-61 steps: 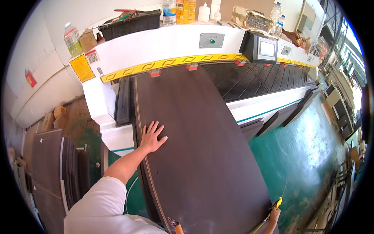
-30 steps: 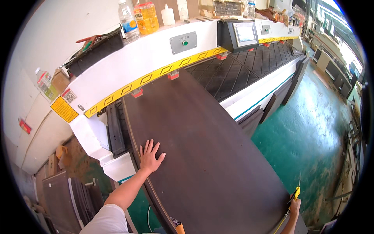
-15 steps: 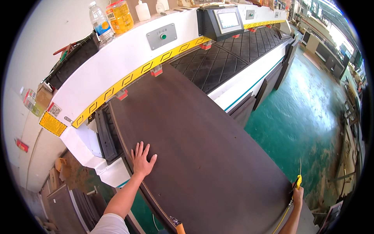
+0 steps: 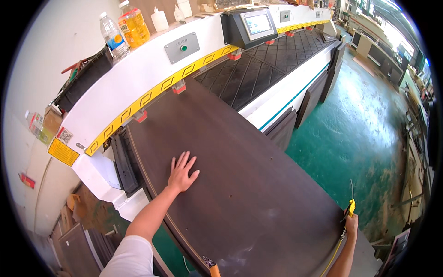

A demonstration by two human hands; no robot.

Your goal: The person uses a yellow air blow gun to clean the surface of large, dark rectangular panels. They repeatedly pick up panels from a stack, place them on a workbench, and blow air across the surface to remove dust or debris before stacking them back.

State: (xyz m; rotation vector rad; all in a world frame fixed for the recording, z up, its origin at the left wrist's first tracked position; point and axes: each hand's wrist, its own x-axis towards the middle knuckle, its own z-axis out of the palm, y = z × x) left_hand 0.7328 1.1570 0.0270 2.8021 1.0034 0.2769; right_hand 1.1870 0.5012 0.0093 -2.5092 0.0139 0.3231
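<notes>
A large dark brown board [image 4: 240, 171] lies flat below me, its far end reaching under the white machine beam. My left hand [image 4: 182, 172] rests on the board with its fingers spread and holds nothing. At the board's right edge, my right hand [image 4: 351, 224] grips a yellow air blow gun [image 4: 352, 207]. Its thin metal nozzle points up and away, and a yellow air hose [image 4: 333, 258] trails back from it along my forearm. Pale dusty smears show on the near part of the board. An orange object with a dark speckled end [image 4: 211, 264] sits at the near left edge.
The white machine beam [image 4: 138, 74] crosses ahead, with a screen panel [image 4: 251, 25], green button [image 4: 183, 48] and red-tipped press feet [image 4: 179, 87] above the board. Bottles [image 4: 133, 25] stand on top. Beyond lies a black grooved bed [image 4: 254, 69]; dark panels [image 4: 311, 99] lean beside it.
My left hand has slid forward and to the right across the board. Pale smears have appeared on the near surface. My right hand still holds the blow gun, nearly in place. The view has shifted slightly.
</notes>
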